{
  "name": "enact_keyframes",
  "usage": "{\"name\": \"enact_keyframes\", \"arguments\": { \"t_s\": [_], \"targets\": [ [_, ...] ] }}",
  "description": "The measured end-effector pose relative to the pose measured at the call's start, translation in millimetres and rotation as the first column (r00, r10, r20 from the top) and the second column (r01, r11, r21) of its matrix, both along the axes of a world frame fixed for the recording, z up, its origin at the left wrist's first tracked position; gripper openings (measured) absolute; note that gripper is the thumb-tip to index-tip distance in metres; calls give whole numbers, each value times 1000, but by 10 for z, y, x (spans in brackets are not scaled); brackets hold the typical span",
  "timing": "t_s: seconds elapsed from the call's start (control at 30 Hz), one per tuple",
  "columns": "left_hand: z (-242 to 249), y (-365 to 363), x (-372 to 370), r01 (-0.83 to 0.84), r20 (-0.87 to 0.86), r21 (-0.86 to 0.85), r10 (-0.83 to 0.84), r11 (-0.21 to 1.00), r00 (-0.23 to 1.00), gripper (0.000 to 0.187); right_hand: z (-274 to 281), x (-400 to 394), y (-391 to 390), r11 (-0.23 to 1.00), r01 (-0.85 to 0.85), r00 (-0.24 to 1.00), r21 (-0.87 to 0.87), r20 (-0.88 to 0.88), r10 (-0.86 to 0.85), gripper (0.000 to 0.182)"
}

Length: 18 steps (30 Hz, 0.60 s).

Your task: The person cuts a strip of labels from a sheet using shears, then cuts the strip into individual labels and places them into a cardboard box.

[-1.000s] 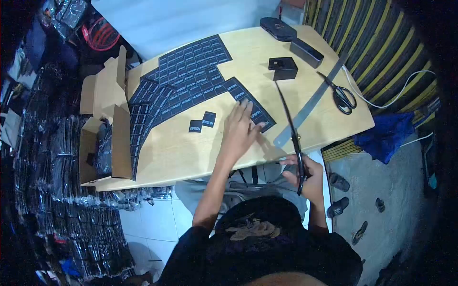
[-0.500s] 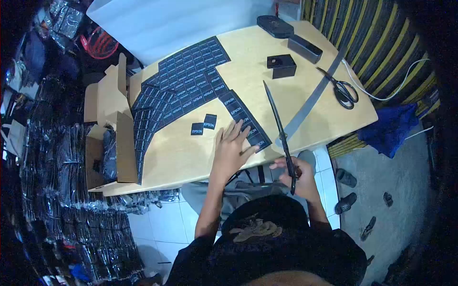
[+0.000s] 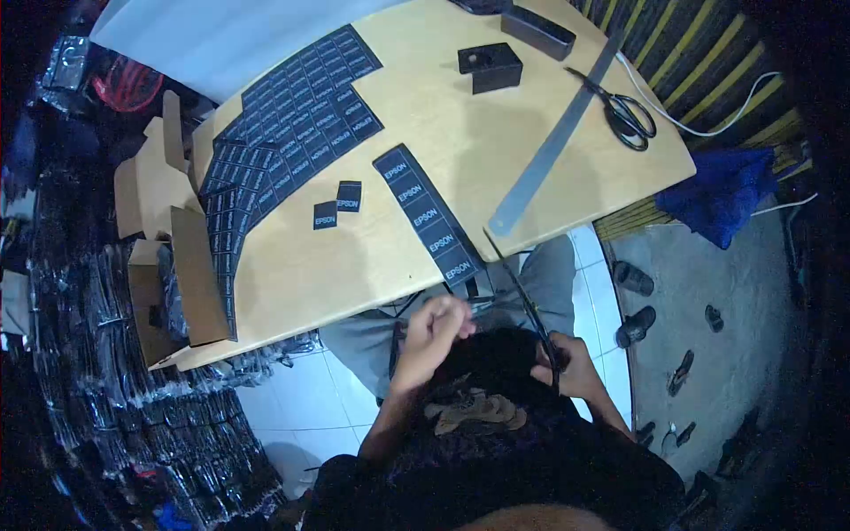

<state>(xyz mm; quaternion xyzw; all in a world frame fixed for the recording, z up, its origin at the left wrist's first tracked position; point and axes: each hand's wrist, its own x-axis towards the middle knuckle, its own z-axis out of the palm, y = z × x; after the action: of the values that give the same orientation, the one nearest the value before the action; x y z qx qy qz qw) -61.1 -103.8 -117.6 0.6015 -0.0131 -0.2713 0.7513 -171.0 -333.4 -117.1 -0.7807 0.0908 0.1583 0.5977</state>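
Note:
My right hand [image 3: 568, 368] grips the handles of long black scissors [image 3: 519, 290], whose blades point up toward the table's near edge. My left hand [image 3: 434, 332] is off the table, pulled back near my chest with the fingers curled; whether it holds anything is unclear. A black strip of EPSON labels [image 3: 425, 212] lies on the wooden table [image 3: 372, 257], its lower end at the near edge. Two single cut labels [image 3: 337, 205] lie left of the strip. Large label sheets [image 3: 292, 115] cover the far left of the table.
A metal ruler [image 3: 549, 150], a second pair of scissors [image 3: 625, 113] and black boxes [image 3: 490, 67] lie on the right half. Open cardboard boxes [image 3: 168, 257] sit at the left edge. Stacks of black packets [image 3: 115, 389] fill the floor left; sandals [image 3: 630, 301] lie right.
My left hand has left the label strip and drawn back off the table toward my body. The scissors in my right hand have dropped lower, below the table edge.

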Motion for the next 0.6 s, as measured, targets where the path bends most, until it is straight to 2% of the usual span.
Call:
{"name": "enact_keyframes", "arguments": {
  "t_s": [0.07,0.2,0.27,0.33,0.37,0.43,0.47,0.5,0.6],
  "targets": [
    [-93,-206,96,-216,-205,-81,195,973,959,31,-67,-121,-56,997,-58,998,50,2,58,35],
    [-153,-346,217,-277,-348,-144,213,950,913,29,10,-285,-144,978,-209,955,-6,-214,203,34],
    [-134,-408,160,-329,-269,-138,284,934,920,25,111,-317,-169,972,-232,957,25,-171,233,34],
    [-145,-437,117,-328,-240,-111,294,938,925,21,184,-346,-203,967,-255,932,1,-267,246,38],
    [-172,-466,95,-369,-169,-84,352,926,921,19,174,-335,-227,948,-316,897,34,-316,310,42],
    [-243,-502,69,-419,-45,-3,419,908,907,17,95,-341,-306,943,-324,889,74,-318,330,43],
    [-256,-502,57,-416,-49,7,416,909,908,17,65,-349,-327,938,-331,882,106,-318,347,44],
    [-238,-512,51,-415,-17,-4,415,910,910,17,103,-351,-312,942,-335,872,27,-369,321,45],
    [-188,-514,16,-403,14,21,403,915,915,15,-72,-413,-265,960,-241,863,144,-421,280,48]
  ]
}}
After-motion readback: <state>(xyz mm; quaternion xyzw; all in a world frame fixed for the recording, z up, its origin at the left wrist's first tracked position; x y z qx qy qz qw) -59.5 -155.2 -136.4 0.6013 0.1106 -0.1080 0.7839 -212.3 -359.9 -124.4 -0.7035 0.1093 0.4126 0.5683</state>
